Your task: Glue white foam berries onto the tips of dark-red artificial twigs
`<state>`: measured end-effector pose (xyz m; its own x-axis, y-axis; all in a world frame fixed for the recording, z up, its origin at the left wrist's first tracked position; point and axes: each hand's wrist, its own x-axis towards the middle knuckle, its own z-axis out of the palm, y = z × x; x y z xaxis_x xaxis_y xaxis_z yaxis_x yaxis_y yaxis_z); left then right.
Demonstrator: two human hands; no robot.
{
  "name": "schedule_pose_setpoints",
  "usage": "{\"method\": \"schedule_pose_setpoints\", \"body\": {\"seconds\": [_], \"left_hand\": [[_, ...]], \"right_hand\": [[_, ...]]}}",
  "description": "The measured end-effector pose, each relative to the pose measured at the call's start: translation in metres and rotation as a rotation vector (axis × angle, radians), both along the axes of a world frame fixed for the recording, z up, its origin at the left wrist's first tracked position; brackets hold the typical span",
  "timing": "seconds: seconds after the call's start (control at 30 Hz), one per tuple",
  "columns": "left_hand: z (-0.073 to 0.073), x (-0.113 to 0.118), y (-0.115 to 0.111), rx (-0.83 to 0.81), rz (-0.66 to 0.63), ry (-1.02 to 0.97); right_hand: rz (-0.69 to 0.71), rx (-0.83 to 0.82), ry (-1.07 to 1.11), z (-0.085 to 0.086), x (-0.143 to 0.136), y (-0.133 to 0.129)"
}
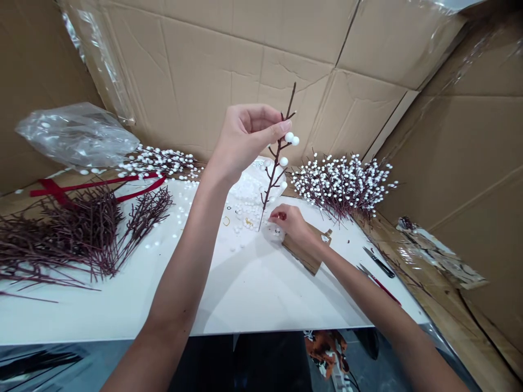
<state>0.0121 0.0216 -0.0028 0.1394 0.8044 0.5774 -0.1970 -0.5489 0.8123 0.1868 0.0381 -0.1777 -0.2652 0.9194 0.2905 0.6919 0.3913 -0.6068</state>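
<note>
My left hand (251, 133) is raised above the table, its thumb and fingers pinching a thin dark brown twig (269, 185) near its upper part. The twig hangs upright, slightly tilted, and bears several white berries (284, 161) along its side branches. Lower and to the right, my right hand (288, 220) is closed near the table, fingertips pressed together beside the twig's lower end; what they hold, if anything, is too small to make out. Loose white berries (241, 218) lie scattered on the tabletop around there. Under my right wrist lies a cardboard piece (304, 253).
On the white table (245, 294), bare brown twigs (90, 228) with a red ribbon (143, 190) lie left. Bunches of white-berried twigs (343, 182) are behind at both sides. Black snips (379, 262) and a red-handled tool (379, 284) rest right. A clear plastic bag (77, 133) sits back left.
</note>
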Motion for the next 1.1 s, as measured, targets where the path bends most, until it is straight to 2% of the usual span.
{"method": "schedule_pose_setpoints", "body": {"seconds": [0.07, 0.2, 0.47, 0.57, 0.67, 0.73, 0.8, 0.9, 0.97, 1.03, 1.1], "left_hand": [[0.000, 0.000, -0.001, -0.012, -0.011, -0.003], [0.001, 0.000, -0.005, 0.072, -0.060, 0.019], [0.002, 0.000, -0.008, 0.014, 0.021, 0.033], [0.001, 0.000, -0.011, 0.000, 0.032, 0.021], [0.001, 0.000, -0.012, -0.036, 0.034, 0.009], [0.001, 0.001, -0.011, -0.023, 0.016, 0.003], [0.001, 0.001, -0.010, 0.012, 0.003, 0.005], [0.001, 0.000, -0.008, 0.057, 0.002, 0.043], [0.000, 0.000, -0.008, 0.076, -0.007, 0.072], [0.000, -0.001, -0.009, 0.085, -0.042, 0.095], [0.000, -0.001, -0.010, 0.079, -0.087, 0.119]], "right_hand": [[-0.024, -0.007, 0.021, 0.002, 0.002, 0.011], [-0.003, -0.060, -0.014, -0.002, 0.001, 0.024], [-0.031, -0.136, -0.071, -0.015, -0.007, 0.020], [-0.030, -0.141, -0.046, -0.015, -0.008, 0.018], [-0.034, -0.101, 0.027, -0.007, -0.009, 0.020], [-0.035, -0.059, 0.110, 0.005, -0.010, 0.023], [-0.030, -0.010, 0.225, 0.024, -0.009, 0.025], [-0.026, 0.104, 0.442, 0.065, -0.010, 0.023], [-0.018, 0.242, 0.635, 0.096, -0.012, 0.015], [0.086, 0.408, 0.986, 0.125, -0.015, 0.003], [0.157, 0.492, 1.140, 0.147, -0.020, -0.009]]}}
